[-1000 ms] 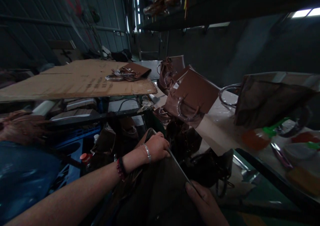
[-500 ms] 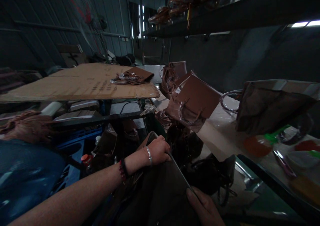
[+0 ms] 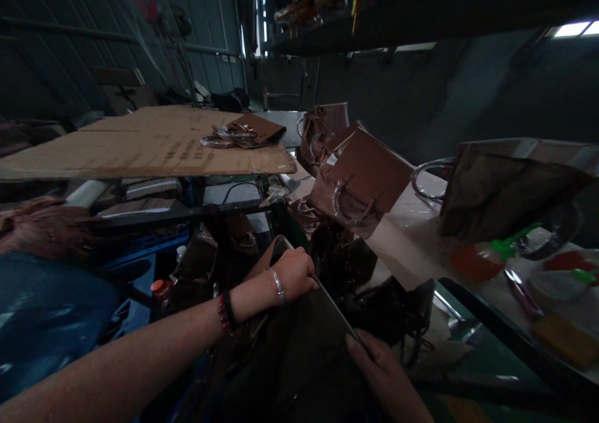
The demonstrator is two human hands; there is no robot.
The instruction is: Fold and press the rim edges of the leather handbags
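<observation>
In the head view, the left hand point(image 3: 292, 276), with a silver bracelet point(image 3: 277, 286) at its wrist, has its fingers curled over the upper edge of a dark bag point(image 3: 294, 348). The right hand point(image 3: 379, 360) pinches the same straight edge nearer the person, thumb on top. The bag is directly in front of the person, off the near left side of the bench point(image 3: 428, 248); its lower part is lost in shadow. Along the bench's left edge leans a brown bag point(image 3: 374, 170) with wrapped handles. Toward the right edge stands a darker bag point(image 3: 505, 192), with an orange container point(image 3: 477, 261) before it. A yellowish block point(image 3: 564, 339) lies near the close right corner. To the left, a cardboard sheet point(image 3: 135, 139) carries a small bag point(image 3: 262, 128) near its right edge.
</observation>
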